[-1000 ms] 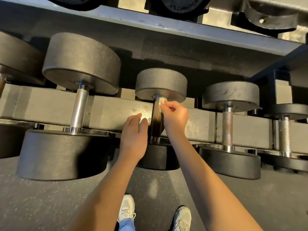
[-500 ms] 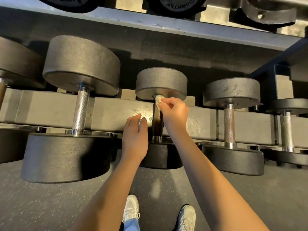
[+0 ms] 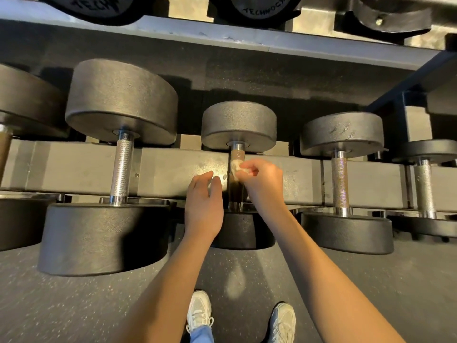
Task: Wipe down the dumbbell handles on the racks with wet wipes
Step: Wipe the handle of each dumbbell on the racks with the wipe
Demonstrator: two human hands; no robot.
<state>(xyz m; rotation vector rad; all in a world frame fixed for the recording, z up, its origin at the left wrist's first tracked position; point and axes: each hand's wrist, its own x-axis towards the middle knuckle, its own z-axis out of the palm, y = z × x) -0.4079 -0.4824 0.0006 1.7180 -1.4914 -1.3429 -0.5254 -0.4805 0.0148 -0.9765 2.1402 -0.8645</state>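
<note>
A row of black dumbbells lies across a grey rack rail (image 3: 173,169). My right hand (image 3: 262,181) pinches a small white wet wipe (image 3: 236,168) against the knurled handle of the middle dumbbell (image 3: 238,125), about halfway down the handle. My left hand (image 3: 204,196) hovers just left of that handle over the rail, fingers loosely curled and holding nothing. A large dumbbell (image 3: 121,100) with a bright steel handle lies to the left. A smaller one (image 3: 342,132) with a rusty handle lies to the right.
Another small dumbbell (image 3: 425,152) sits at the far right and a big one (image 3: 22,100) at the far left. An upper shelf (image 3: 222,37) with more weights overhangs the row. My white shoes (image 3: 199,315) stand on speckled rubber floor below.
My right hand has slid the wipe down the middle handle, from just under the far head to about mid-handle. The left hand has stayed beside the handle.
</note>
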